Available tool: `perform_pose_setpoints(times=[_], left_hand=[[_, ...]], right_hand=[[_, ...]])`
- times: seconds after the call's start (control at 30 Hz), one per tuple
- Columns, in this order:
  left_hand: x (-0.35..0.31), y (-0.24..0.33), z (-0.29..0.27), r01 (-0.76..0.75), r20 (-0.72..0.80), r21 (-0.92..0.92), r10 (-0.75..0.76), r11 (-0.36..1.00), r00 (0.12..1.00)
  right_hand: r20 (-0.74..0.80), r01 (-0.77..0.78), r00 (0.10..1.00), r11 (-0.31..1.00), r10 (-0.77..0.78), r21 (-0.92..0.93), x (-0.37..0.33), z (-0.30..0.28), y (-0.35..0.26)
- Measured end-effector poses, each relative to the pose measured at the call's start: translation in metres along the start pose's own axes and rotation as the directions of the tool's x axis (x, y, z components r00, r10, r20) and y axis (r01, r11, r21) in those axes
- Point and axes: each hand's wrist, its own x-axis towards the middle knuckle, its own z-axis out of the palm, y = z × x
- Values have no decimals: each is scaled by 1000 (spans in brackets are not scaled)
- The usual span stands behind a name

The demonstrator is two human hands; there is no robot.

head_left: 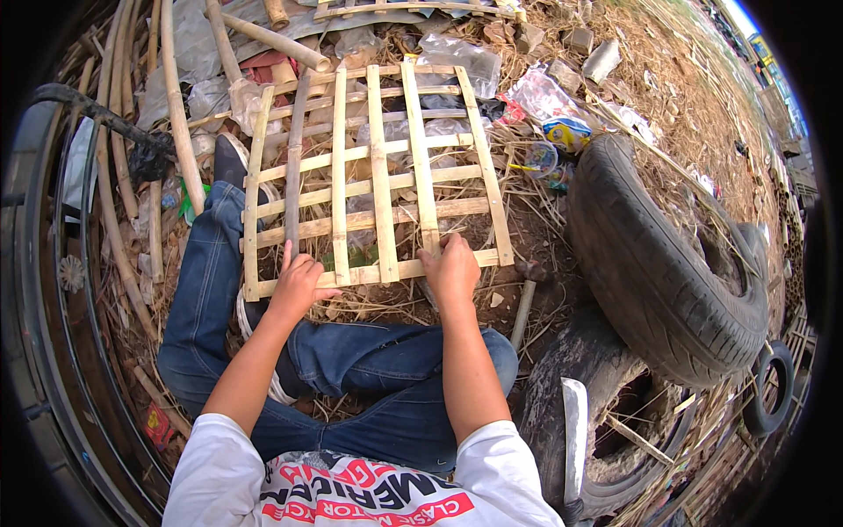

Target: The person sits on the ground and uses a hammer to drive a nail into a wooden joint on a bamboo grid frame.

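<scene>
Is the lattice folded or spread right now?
Spread: the lattice forms an open grid of crossed slats, left hand and right hand at its near edge.

Wht tee (pixel 360 481): blk/red lettering (pixel 391 492), plus wht txt on red band (pixel 369 511).

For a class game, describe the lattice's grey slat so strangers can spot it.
Find the bamboo lattice at upper centre. Of its slats running top to bottom, take the second from the left, above the left hand. It is grey-brown; its neighbours are pale yellow.
</scene>
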Motion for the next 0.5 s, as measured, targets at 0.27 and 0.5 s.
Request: perform_pose_setpoints(times=[0.27,0.5], left_hand=[[2,2,-1,-15,-26,-2,15,1000,1000],[2,1,-1,-16,-1,17,16,1000,1000]], right_hand=[[9,-23,1000,1000,24,-8,1,1,0],[46,-16,999,1000,16,-19,2,-1,0]])
